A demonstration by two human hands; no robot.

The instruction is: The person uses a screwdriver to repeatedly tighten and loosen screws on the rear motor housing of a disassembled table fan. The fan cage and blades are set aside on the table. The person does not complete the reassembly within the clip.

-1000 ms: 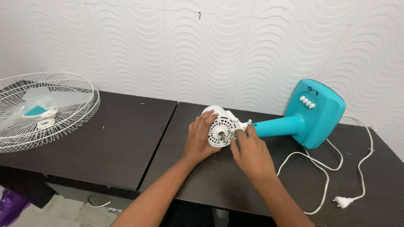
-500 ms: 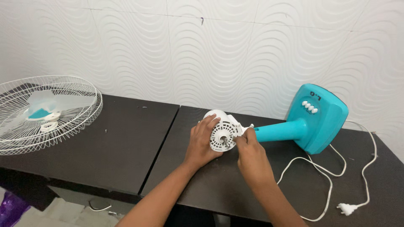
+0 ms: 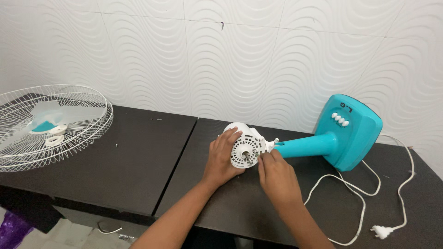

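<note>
- Head view: a white fan motor (image 3: 247, 148) lies on its side near the middle of a dark counter (image 3: 138, 170), its round vented face turned toward the camera with a short metal shaft sticking out.
- The left hand (image 3: 221, 159) is closed around the motor's left side, fingers curled over its top and palm against the housing.
- The right hand (image 3: 276, 175) sits just right of and below the motor, fingertips touching its lower right edge where it joins the neck; whether those fingers pinch anything cannot be told.
- A teal stand (image 3: 344, 133) with white buttons lies tipped over to the right, its neck running to the motor.
- A white power cord (image 3: 360, 203) loops across the counter to a plug (image 3: 382, 230) at the right.
- Well apart at far left rests a white wire fan guard (image 3: 50, 127).
- Behind is a white wavy-patterned wall (image 3: 230, 55).
</note>
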